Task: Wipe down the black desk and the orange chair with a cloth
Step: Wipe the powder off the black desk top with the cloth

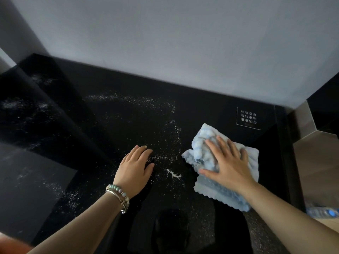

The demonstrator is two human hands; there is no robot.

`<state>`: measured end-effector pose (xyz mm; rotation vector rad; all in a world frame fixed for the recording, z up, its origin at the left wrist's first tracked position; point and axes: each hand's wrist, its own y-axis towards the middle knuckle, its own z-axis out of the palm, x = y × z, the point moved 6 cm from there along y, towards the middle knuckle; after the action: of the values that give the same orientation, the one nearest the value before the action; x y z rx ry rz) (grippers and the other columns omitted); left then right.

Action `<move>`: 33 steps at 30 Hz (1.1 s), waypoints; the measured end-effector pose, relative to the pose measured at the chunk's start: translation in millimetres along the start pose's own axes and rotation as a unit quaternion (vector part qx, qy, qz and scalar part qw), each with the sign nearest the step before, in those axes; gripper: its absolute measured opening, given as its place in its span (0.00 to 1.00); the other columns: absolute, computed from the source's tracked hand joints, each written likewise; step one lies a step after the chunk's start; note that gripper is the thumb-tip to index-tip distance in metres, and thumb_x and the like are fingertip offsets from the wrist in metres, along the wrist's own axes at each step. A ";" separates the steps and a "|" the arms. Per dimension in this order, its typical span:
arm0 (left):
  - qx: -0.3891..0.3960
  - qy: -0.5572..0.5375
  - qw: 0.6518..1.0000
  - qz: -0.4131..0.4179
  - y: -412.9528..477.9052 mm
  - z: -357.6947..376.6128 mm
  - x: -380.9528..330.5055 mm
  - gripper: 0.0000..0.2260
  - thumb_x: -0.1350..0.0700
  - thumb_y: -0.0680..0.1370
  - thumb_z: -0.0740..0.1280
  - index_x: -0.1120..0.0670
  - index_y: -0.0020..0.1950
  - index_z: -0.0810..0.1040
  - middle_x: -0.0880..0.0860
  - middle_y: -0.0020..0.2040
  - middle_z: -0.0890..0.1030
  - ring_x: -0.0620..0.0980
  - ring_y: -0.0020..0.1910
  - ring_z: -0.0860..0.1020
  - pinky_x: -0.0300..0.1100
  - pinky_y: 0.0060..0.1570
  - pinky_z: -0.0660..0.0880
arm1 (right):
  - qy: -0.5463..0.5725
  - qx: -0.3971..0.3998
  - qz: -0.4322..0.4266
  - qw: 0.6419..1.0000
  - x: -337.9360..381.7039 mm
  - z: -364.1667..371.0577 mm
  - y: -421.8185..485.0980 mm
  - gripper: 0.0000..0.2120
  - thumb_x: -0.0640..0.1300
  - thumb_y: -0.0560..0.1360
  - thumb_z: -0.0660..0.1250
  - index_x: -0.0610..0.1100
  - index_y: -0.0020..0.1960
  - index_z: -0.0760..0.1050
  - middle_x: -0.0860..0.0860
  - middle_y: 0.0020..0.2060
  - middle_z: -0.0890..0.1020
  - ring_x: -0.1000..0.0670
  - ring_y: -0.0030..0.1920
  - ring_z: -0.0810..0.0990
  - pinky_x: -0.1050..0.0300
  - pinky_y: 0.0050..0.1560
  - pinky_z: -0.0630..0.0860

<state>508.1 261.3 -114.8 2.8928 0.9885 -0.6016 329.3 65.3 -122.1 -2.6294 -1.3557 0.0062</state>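
Observation:
The glossy black desk (113, 125) fills the view, dusted with white crumbs and powder (165, 154) across its middle and left. A crumpled light blue cloth (207, 138) lies on the right part of the desk. My right hand (227, 162) is flat on top of the cloth, fingers spread, pressing it to the surface. My left hand (135, 165), with beaded bracelets at the wrist, rests palm down on the bare desk just left of the crumbs, holding nothing. An orange patch, probably the chair (9, 244), shows at the bottom left corner.
A grey wall (183, 43) runs along the desk's back edge. A small printed sign with white characters (248, 117) sits on the desk at the back right. Beyond the desk's right edge lies wood-toned floor, with a plastic water bottle (322, 212) on it.

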 end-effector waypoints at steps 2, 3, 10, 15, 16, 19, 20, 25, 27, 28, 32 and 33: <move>-0.004 0.000 1.000 0.001 -1.2 -1.1 2.0 0.22 0.47 0.80 0.56 0.50 0.73 0.60 0.46 0.74 0.60 0.47 0.75 0.50 0.43 0.72 0.51 | -0.020 0.022 -0.069 0.997 1.2 2.1 -2.8 0.43 0.83 0.57 0.37 0.69 0.64 0.22 0.59 0.69 0.24 0.48 0.73 0.31 0.32 0.68 0.41; -0.006 0.001 1.000 0.001 -1.8 -1.5 3.1 0.22 0.47 0.80 0.56 0.50 0.73 0.61 0.47 0.74 0.60 0.47 0.75 0.51 0.42 0.72 0.51 | -0.035 0.042 -0.096 0.994 0.6 4.6 -3.1 0.43 0.83 0.57 0.38 0.71 0.63 0.21 0.59 0.67 0.21 0.48 0.71 0.28 0.31 0.68 0.40; -0.021 0.005 1.000 -0.003 -1.4 -3.4 7.9 0.23 0.46 0.79 0.57 0.51 0.73 0.62 0.47 0.73 0.62 0.48 0.75 0.51 0.44 0.72 0.52 | -0.080 0.004 -0.027 0.996 17.4 5.3 7.0 0.36 0.77 0.66 0.42 0.68 0.71 0.44 0.56 0.75 0.48 0.44 0.71 0.52 0.40 0.60 0.61; -0.009 0.017 1.000 -0.009 0.2 0.8 6.0 0.24 0.44 0.79 0.55 0.49 0.74 0.59 0.46 0.74 0.59 0.47 0.75 0.49 0.45 0.73 0.51 | -0.056 -0.152 -0.052 0.985 56.8 -1.4 -13.9 0.21 0.64 0.69 0.62 0.55 0.57 0.77 0.50 0.59 0.78 0.41 0.52 0.77 0.44 0.40 0.73; -0.005 0.019 1.000 -0.010 0.1 1.4 5.8 0.24 0.43 0.79 0.55 0.49 0.74 0.59 0.46 0.75 0.58 0.47 0.75 0.48 0.45 0.73 0.50 | -0.062 -0.177 -0.098 0.977 58.3 -3.6 -18.0 0.20 0.62 0.69 0.61 0.55 0.56 0.78 0.50 0.56 0.80 0.41 0.48 0.78 0.46 0.37 0.74; -0.002 0.018 1.000 -0.011 -0.8 0.3 5.9 0.24 0.42 0.79 0.54 0.48 0.74 0.58 0.46 0.75 0.58 0.47 0.76 0.47 0.46 0.73 0.49 | -0.106 -0.122 -0.098 0.982 26.5 -12.4 -3.9 0.19 0.57 0.70 0.64 0.57 0.60 0.75 0.53 0.58 0.78 0.42 0.50 0.76 0.48 0.40 0.76; -0.002 0.018 1.000 -0.012 -1.5 -0.6 6.4 0.25 0.42 0.79 0.54 0.48 0.74 0.58 0.46 0.75 0.58 0.48 0.76 0.47 0.46 0.73 0.49 | -0.104 -0.083 -0.035 0.990 11.6 -14.2 4.1 0.20 0.57 0.72 0.62 0.59 0.64 0.70 0.55 0.62 0.74 0.42 0.55 0.73 0.48 0.45 0.75; -0.003 0.015 1.000 -0.025 -4.2 -2.2 12.1 0.25 0.41 0.79 0.52 0.48 0.74 0.58 0.46 0.75 0.58 0.47 0.76 0.47 0.46 0.73 0.49 | -0.005 -0.102 0.009 0.995 44.1 -6.8 -3.2 0.15 0.56 0.75 0.58 0.57 0.59 0.74 0.54 0.60 0.76 0.44 0.55 0.73 0.48 0.47 0.72; -0.001 0.014 1.000 -0.028 -2.8 -1.8 14.0 0.26 0.40 0.78 0.51 0.48 0.74 0.57 0.46 0.75 0.58 0.47 0.75 0.47 0.46 0.73 0.49 | 0.024 -0.144 -0.076 0.986 63.7 -7.3 -14.6 0.16 0.56 0.74 0.56 0.54 0.52 0.80 0.53 0.52 0.82 0.44 0.48 0.77 0.48 0.41 0.74; 0.001 0.012 1.000 -0.028 -1.7 -1.6 14.7 0.26 0.40 0.78 0.51 0.48 0.74 0.57 0.46 0.75 0.58 0.47 0.76 0.47 0.46 0.73 0.49 | 0.036 -0.159 -0.088 0.983 62.6 -10.7 -14.3 0.18 0.57 0.74 0.55 0.53 0.49 0.81 0.53 0.49 0.83 0.43 0.46 0.78 0.48 0.40 0.74; -0.001 0.013 1.000 -0.026 1.6 -2.9 16.4 0.27 0.39 0.78 0.51 0.48 0.74 0.57 0.46 0.75 0.58 0.47 0.76 0.47 0.46 0.73 0.50 | 0.055 -0.160 0.033 0.985 24.4 -25.1 16.0 0.19 0.55 0.77 0.54 0.49 0.42 0.80 0.54 0.42 0.82 0.43 0.49 0.75 0.47 0.46 0.66; -0.002 0.015 1.000 -0.027 2.4 -3.2 16.6 0.27 0.39 0.78 0.51 0.48 0.74 0.57 0.46 0.75 0.58 0.47 0.75 0.47 0.46 0.73 0.49 | 0.037 -0.171 0.055 0.983 19.9 -26.7 21.1 0.17 0.54 0.77 0.56 0.47 0.41 0.78 0.53 0.40 0.82 0.43 0.48 0.74 0.48 0.45 0.65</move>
<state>522.6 269.5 -118.2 2.8885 1.0731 -0.5600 360.3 65.2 -97.7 -2.9463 -1.2828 -0.3343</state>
